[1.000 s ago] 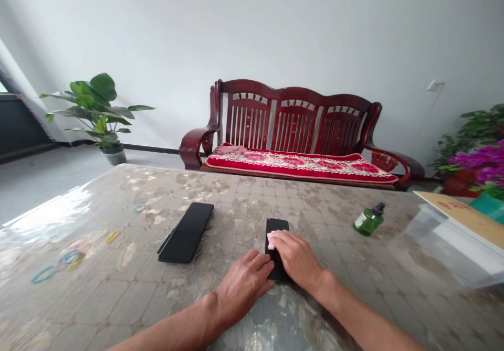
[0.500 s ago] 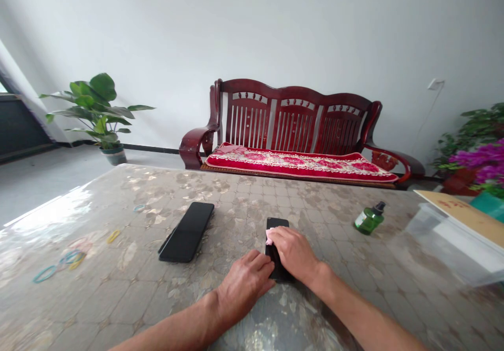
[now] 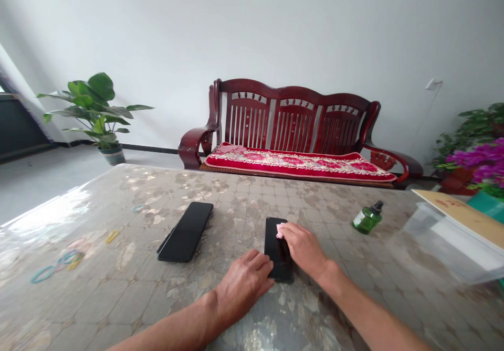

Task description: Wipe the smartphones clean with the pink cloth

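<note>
Between pinched fingers of the right hand [image 3: 305, 245], pink cloth [image 3: 280, 231] touches a black phone [image 3: 271, 235], seemingly part-wiped; the left hand [image 3: 242, 283] spreads slightly.

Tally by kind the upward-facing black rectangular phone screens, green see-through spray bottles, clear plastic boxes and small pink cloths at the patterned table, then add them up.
Black rectangular phone screens: 2
Green see-through spray bottle: 1
Clear plastic box: 1
Small pink cloth: 1
Total: 5
</note>
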The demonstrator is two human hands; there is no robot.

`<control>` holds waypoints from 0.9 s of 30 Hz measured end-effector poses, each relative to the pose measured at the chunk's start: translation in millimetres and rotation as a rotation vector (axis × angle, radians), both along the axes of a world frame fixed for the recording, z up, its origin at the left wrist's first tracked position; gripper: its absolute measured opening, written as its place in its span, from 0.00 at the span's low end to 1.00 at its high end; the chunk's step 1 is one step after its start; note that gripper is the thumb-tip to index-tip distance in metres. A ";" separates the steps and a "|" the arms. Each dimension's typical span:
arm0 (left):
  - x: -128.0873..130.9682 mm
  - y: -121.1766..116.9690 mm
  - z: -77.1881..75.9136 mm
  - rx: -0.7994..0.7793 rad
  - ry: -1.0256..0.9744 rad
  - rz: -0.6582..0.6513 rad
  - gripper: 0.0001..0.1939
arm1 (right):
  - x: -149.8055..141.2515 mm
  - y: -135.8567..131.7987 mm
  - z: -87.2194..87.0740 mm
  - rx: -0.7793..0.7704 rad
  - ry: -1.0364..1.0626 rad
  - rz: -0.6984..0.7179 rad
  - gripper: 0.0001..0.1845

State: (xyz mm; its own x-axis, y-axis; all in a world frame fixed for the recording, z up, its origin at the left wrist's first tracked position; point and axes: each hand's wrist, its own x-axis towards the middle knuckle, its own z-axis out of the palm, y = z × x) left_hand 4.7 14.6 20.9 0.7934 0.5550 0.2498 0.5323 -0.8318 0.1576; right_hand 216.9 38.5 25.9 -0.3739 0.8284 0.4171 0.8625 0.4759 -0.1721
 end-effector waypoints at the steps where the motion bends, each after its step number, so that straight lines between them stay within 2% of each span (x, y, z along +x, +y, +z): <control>1: 0.0 0.1 -0.6 -0.001 -0.001 0.003 0.04 | 1.1 -6.2 -0.7 0.000 -0.003 0.002 0.17; 6: -0.1 -0.2 -0.2 -0.007 0.005 0.005 0.04 | 9.1 -30.7 -3.5 0.007 0.009 0.045 0.21; 13: 1.7 -0.3 2.9 0.007 0.005 -0.007 0.04 | 2.4 5.8 9.8 0.061 0.041 -0.009 0.21; 15: 2.4 0.2 2.1 0.012 0.007 -0.007 0.04 | 0.1 7.7 9.6 0.058 0.043 -0.017 0.19; 23: 2.5 -0.3 0.5 0.024 -0.030 -0.001 0.05 | 3.7 -46.8 -3.6 -0.004 0.010 0.021 0.20; 27: 5.4 1.7 0.3 0.053 -0.015 0.014 0.04 | 5.6 -36.6 -1.5 -0.008 0.025 0.019 0.18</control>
